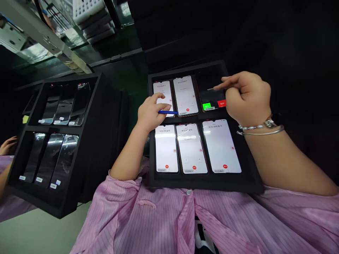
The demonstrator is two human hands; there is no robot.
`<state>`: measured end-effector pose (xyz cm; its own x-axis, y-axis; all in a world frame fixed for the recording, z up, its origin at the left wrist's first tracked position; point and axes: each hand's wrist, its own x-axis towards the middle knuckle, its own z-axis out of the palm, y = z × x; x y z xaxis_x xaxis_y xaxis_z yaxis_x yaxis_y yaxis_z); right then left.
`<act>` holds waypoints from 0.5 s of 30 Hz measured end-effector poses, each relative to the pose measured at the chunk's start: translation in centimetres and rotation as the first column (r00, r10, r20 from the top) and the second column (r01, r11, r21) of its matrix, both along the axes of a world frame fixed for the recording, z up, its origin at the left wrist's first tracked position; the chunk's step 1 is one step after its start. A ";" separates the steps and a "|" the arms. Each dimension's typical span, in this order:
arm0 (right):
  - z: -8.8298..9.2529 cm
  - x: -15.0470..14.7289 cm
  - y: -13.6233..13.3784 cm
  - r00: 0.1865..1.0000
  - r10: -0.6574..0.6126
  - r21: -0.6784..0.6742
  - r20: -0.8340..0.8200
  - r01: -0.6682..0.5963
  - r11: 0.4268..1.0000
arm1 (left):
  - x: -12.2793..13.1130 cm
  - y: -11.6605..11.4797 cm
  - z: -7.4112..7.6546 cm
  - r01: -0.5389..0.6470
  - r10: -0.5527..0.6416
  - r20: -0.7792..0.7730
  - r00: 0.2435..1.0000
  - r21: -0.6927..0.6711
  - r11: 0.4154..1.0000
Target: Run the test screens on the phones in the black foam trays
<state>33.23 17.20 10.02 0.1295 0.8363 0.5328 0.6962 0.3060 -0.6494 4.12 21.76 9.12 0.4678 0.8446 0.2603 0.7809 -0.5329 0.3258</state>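
A black foam tray [201, 184] holds two rows of phones in front of me. My left hand [152, 111] is over the upper left phone [162, 86], pinching a slim blue pen [169, 112] whose tip reaches the lower edge of the upper middle phone [185, 95]. With its index finger stretched out and the others curled, my right hand [246, 93] points at the upper right phone [209, 83]. That phone's screen is dark with a green and a red button. Lit white screens show on the lower phones [166, 148], each with a red call icon and a label strip.
At left, a second black tray [88, 141] stands with dark-screened phones [63, 155] in two rows. Another person's hand [9, 145] shows at the far left edge. Stacked light crates [92, 21] and a grey metal beam [50, 38] are at the upper left.
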 end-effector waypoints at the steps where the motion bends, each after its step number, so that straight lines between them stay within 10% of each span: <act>1: 0.1 0.2 -0.5 0.999 -0.031 0.015 -0.018 0.031 0.999 | 0.0 0.0 0.1 0.000 0.000 -0.005 1.000 -0.004 1.000; 10: -2.2 1.4 -0.7 0.989 -0.148 -0.012 -0.004 0.148 0.989 | 0.2 0.8 -0.7 -0.067 0.062 0.129 0.990 0.036 0.997; 15: -2.9 1.9 0.0 0.986 -0.166 -0.038 -0.019 0.165 0.986 | 0.3 -4.0 3.6 -0.248 0.135 0.529 0.838 0.149 0.957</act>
<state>35.18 17.16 7.10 0.2792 0.8210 0.4980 0.7206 0.1636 -0.6738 4.39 17.75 12.69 0.0556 0.8049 0.5908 0.6284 -0.4881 0.6058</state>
